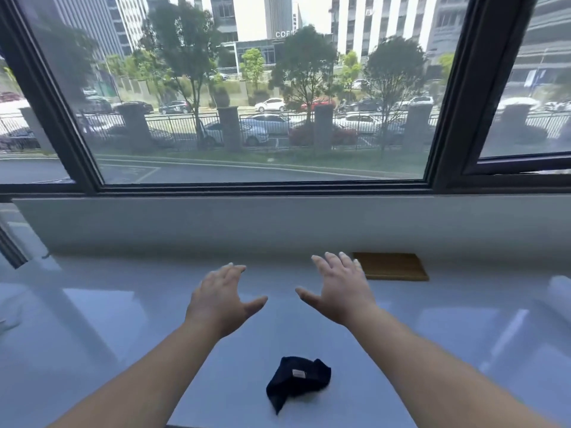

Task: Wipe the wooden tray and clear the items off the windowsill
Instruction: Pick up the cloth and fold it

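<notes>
A flat wooden tray [394,267] lies on the glossy white windowsill [123,304], at the back right against the low white wall. A crumpled dark cloth [296,379] with a small label rests on the sill near me, between my forearms. My left hand [221,299] hovers over the middle of the sill, fingers spread, holding nothing. My right hand [338,288] is beside it, open with fingers spread, its fingertips just left of the tray's near corner. Both hands are above the sill, well beyond the cloth.
A large black-framed window [457,97] rises behind the low white wall [278,223], looking onto a street with parked cars. A pale, blurred object [560,293] sits at the sill's right edge. A dark frame edge [10,248] shows at far left.
</notes>
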